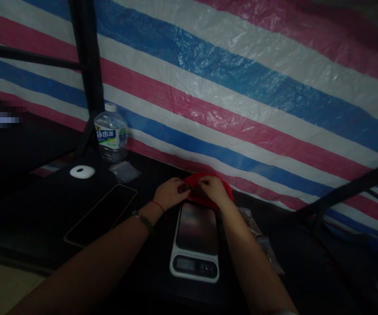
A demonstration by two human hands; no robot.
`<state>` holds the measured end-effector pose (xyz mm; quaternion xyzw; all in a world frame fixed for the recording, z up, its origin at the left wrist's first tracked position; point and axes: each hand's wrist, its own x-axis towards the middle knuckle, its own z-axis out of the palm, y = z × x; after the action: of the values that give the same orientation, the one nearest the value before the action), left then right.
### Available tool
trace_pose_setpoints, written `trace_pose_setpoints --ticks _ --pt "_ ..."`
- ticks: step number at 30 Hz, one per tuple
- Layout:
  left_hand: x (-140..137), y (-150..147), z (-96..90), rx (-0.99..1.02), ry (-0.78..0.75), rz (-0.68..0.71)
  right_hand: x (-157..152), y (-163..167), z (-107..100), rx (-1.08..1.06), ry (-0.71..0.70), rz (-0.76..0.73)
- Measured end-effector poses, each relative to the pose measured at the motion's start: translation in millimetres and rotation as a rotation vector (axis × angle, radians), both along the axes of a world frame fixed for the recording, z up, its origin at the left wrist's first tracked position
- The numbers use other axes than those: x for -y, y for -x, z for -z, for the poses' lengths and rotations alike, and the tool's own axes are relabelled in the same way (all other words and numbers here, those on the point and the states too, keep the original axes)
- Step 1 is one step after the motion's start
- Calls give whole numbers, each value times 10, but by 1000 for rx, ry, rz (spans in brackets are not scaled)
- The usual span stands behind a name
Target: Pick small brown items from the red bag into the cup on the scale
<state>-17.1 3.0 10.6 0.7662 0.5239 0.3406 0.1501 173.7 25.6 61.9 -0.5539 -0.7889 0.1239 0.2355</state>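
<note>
Both left hand point(171, 194) and right hand point(215, 191) half-curled, red bag point(202, 200) part-hidden behind them, grip too dark to tell

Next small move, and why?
Probably bring the right hand over the scale: it and the left hand are at the red material, and the scale lies just on its near side, within easy reach.

bag point(205, 201) behind scale point(197, 232); phone point(102, 214) left of scale; packets point(249, 221) right of scale; bottle point(112, 139) behind phone
</note>
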Motion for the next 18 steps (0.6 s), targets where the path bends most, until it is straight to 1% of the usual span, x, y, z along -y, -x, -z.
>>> trace_pose_setpoints --ticks 5,9,11,15,18 --pt "-9 2 -6 -23 20 -1 -81 -183 169 -2 32 57" --pt "-15 7 -8 -33 8 -13 -123 -244 280 71 95 74" --pt "-12 9 -11 -30 16 -23 -154 -241 327 93 126 53" --pt "-5 7 -20 -17 9 -24 -234 -151 374 109 142 -7" --pt "-9 3 -13 -14 -12 -13 -289 -36 368 109 161 -1"
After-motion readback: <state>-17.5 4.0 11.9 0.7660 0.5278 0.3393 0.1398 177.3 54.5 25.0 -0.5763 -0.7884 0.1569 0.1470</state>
